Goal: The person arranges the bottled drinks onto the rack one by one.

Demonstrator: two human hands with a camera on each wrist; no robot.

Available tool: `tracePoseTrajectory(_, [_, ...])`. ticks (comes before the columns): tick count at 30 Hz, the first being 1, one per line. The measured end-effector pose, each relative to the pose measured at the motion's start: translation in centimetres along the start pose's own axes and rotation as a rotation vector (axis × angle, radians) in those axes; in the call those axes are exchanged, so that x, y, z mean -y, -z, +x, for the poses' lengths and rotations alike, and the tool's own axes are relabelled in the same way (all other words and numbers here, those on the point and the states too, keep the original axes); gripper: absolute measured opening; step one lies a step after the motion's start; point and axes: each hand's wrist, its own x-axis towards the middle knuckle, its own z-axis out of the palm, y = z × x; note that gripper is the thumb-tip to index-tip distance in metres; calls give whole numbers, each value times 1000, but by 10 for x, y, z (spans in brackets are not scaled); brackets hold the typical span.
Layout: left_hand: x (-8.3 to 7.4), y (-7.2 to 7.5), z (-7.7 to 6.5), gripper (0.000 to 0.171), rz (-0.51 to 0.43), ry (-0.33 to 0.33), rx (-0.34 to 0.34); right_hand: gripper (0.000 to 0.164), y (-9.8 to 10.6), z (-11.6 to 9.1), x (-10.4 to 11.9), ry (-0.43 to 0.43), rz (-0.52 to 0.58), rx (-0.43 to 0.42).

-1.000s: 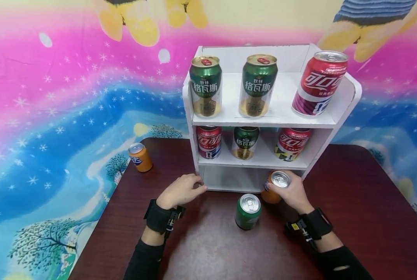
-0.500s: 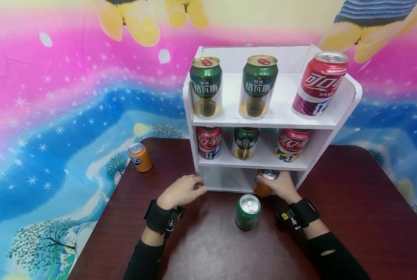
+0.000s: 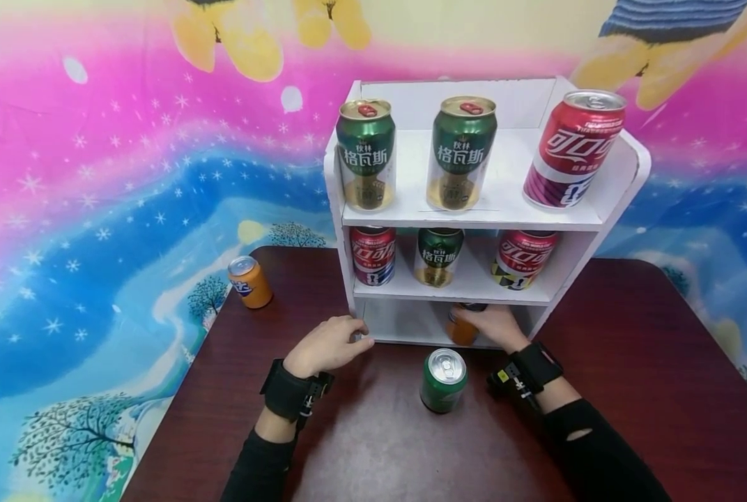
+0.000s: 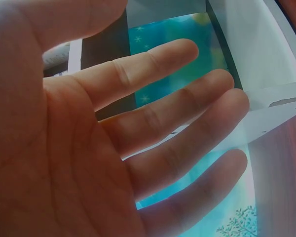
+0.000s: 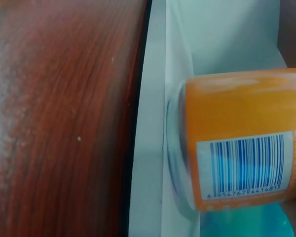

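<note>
My right hand (image 3: pixel 497 326) grips an orange soda can (image 3: pixel 460 330) inside the bottom level of the white shelf (image 3: pixel 398 322). In the right wrist view the can's barcode side (image 5: pixel 244 165) shows, its base at the shelf floor just behind the front lip; most of the fingers are out of that view. Holding nothing, my left hand (image 3: pixel 328 346) is beside the shelf's lower left corner. Its fingers (image 4: pixel 163 116) are spread and nearly straight in the left wrist view. A green can (image 3: pixel 444 380) stands on the table in front of the shelf.
Another orange can (image 3: pixel 251 282) stands at the left edge of the dark table (image 3: pixel 373 446). Two green cans (image 3: pixel 461 153) and a red can (image 3: pixel 574 150) fill the top level. In the middle level, a green can (image 3: pixel 439 256) sits between two red cans (image 3: pixel 373 256).
My right hand has carried the orange can from in front of the shelf leftward and inward, under the middle board. The left hand has stayed nearly in place.
</note>
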Motion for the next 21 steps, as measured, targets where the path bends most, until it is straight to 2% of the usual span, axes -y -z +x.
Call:
tracePoseTrajectory(6, [0,0,0,36,1,8,7,94,-3,4,2,-138,11,56])
tracePoseTrajectory(9, [1,0,0,36,-3,9,7,90,-5,5,3,-177,14,89])
tracePoseTrajectory(12, [1,0,0,35,-9,12,4,81,-8,8,2,-157,49,111])
tracePoseTrajectory(15, [0,0,0,35,-12,17,6,79,-10,12,1,-113,113,127])
tracePoseTrajectory(17, [0,-1,1,35,-11,16,9,84,-12,15,0,-73,166,139])
tracePoseTrajectory(21, [-1,-2,2,33,-12,14,12,101,-15,22,0,-18,172,149])
